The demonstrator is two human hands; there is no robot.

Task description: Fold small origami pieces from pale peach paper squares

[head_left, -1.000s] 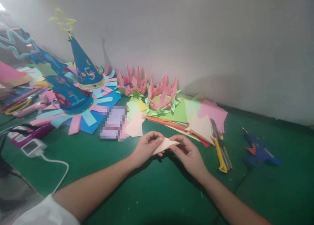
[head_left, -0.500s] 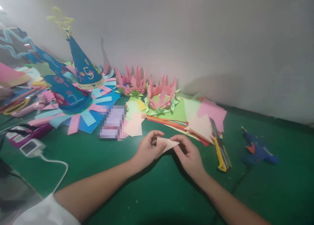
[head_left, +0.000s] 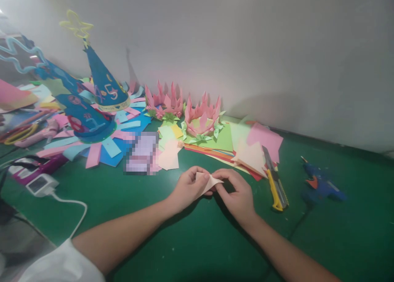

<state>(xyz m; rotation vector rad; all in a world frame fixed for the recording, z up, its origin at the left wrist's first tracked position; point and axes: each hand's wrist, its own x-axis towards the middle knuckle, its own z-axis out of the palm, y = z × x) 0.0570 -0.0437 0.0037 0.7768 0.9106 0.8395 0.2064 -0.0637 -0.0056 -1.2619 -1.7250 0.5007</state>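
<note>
A small pale peach paper (head_left: 211, 184), folded to a triangular shape, is held between my two hands above the green table (head_left: 197, 241). My left hand (head_left: 188, 187) grips its left part, with the thumb lying on top. The thumb and fingertips of my right hand (head_left: 236, 188) pinch its right side near the pointed end. Behind my hands, two pink paper crowns (head_left: 203, 124) with green leaves stand on stacked coloured sheets (head_left: 223, 140). Flat on the table, peach sheets (head_left: 168, 155) lie just left of that stack.
A yellow utility knife (head_left: 275, 187) and a blue glue gun (head_left: 323, 183) lie to the right. Blue cone hats (head_left: 103, 79) stand at the left among paper strips. A pixelated phone-shaped object (head_left: 142, 152) is nearer. A white charger (head_left: 41, 185) trails a cable.
My right fingers have moved left along the folded paper, closer to my left fingertips. The paper is a little more covered by my fingers, and its shape has shifted slightly.
</note>
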